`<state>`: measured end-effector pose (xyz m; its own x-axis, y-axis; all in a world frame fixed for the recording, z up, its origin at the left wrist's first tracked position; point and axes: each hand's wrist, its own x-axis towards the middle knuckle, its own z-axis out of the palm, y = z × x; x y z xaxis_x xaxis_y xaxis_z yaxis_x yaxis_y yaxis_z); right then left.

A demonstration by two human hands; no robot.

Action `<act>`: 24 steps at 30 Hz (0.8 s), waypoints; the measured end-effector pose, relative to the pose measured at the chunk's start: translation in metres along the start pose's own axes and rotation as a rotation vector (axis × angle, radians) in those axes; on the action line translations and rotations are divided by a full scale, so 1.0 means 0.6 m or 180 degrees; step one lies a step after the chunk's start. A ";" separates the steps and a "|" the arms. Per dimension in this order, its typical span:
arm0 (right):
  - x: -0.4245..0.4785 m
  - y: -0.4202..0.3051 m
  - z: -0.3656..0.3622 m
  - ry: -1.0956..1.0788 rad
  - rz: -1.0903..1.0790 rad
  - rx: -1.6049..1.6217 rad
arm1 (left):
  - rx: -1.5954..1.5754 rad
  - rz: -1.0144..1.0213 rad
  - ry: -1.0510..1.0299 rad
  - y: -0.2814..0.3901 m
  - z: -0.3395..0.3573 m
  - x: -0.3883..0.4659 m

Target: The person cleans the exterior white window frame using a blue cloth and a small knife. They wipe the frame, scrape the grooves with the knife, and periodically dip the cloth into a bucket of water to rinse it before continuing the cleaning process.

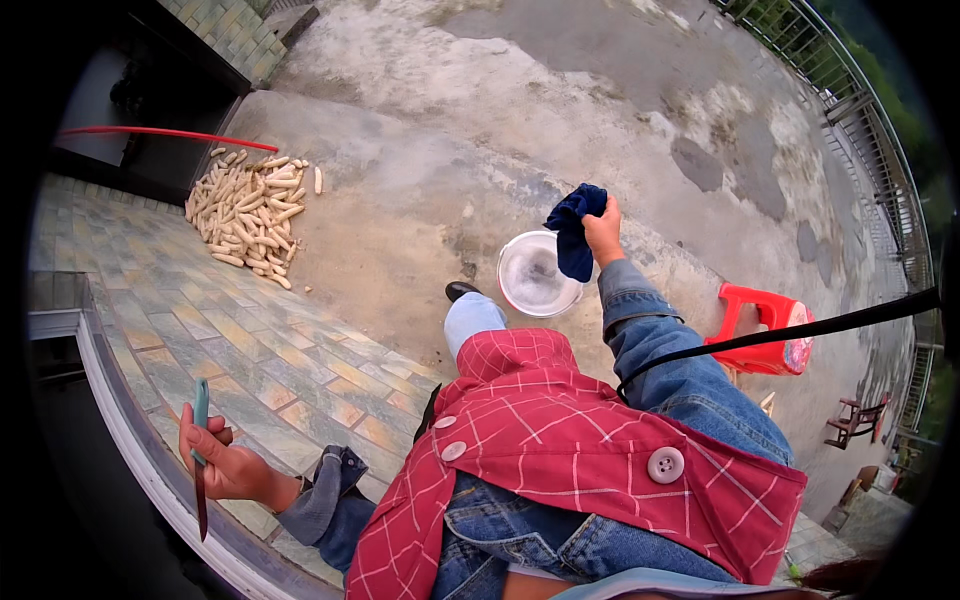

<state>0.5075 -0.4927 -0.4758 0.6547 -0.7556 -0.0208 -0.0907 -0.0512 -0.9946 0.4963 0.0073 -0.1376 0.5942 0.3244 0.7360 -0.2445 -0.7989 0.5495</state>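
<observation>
My left hand (pixel 232 466) grips a small knife (pixel 200 420) with a teal handle and a narrow dark blade. It is held beside the tiled wall, close to a white window frame (pixel 124 427). In my right hand (pixel 604 231) is a bunched dark blue cloth (pixel 577 225), lifted over the right rim of a white bucket (pixel 517 241). Part of the cloth hangs down across that rim. Foamy water (pixel 536 274) shows inside the bucket, which stands on the concrete in front of me.
Corn cobs (pixel 251 214) lie heaped by a dark doorway (pixel 127 112), under a red pole (pixel 180 133). A red plastic stool (pixel 765 330) stands at the right, behind a black strap (pixel 795 330). Farther right are a small wooden chair (pixel 859 420) and a metal railing (pixel 862 112).
</observation>
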 end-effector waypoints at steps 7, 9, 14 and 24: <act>-0.033 0.053 -0.054 -0.0321 -0.0233 -0.1441 | -0.0357 -0.0444 -0.0186 -0.022 0.020 -0.035; -0.068 0.049 -0.051 -0.0608 -0.0016 -0.1530 | -0.0283 -0.0669 -0.0227 -0.033 0.016 -0.047; -0.127 0.120 -0.056 -0.0951 0.0190 -0.2190 | -0.0336 -0.1112 -0.0483 -0.063 0.036 -0.091; -0.155 0.156 -0.176 -0.2248 0.1010 -0.2346 | -0.0683 -0.1622 -0.1303 -0.014 0.106 -0.204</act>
<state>0.3588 -0.4964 -0.5562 0.7864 -0.2664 -0.5573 -0.6097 -0.4794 -0.6313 0.4742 -0.0578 -0.2577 0.9066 0.3819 0.1796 0.0209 -0.4658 0.8847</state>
